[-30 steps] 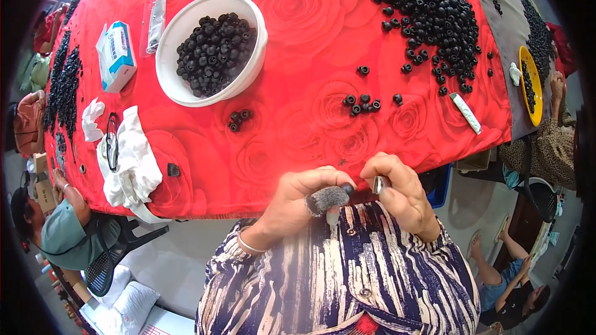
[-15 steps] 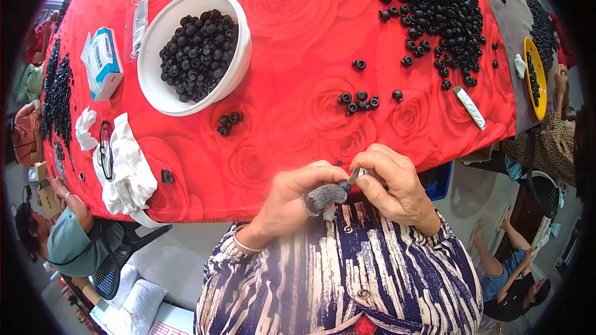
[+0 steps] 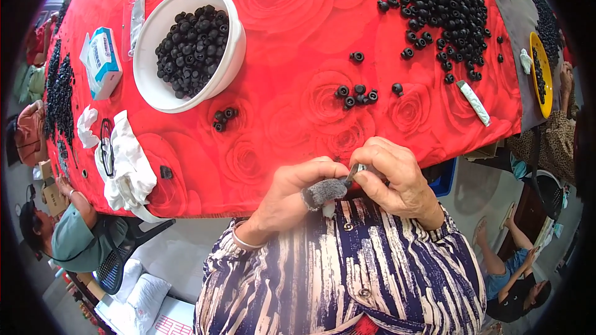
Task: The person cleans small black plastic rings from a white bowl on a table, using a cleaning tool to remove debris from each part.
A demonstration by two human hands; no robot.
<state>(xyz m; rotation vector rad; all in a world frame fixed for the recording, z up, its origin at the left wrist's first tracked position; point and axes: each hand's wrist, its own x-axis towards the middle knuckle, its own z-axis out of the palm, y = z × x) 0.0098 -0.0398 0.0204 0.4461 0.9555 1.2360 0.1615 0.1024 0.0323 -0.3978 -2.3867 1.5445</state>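
My left hand is closed near the table's front edge, a grey knitted sleeve over one finger. At its fingertips is a small dark piece, mostly hidden, that looks like the black round parts on the table. My right hand pinches a small thin metal blade against this piece, so the fingertips of both hands nearly meet. Beyond my hands lie a few loose black parts with holes. A white bowl at the left holds many such black parts.
A large pile of black parts covers the far right, with a white wrapped strip nearby. At the left are a tissue pack, white cloth and black-framed glasses. Other people sit around the table; a yellow plate is at right.
The blade in my right hand has turned slightly at the left fingertips, and the dark piece is now more hidden. The whole view has shifted a little; otherwise both hands keep their place.
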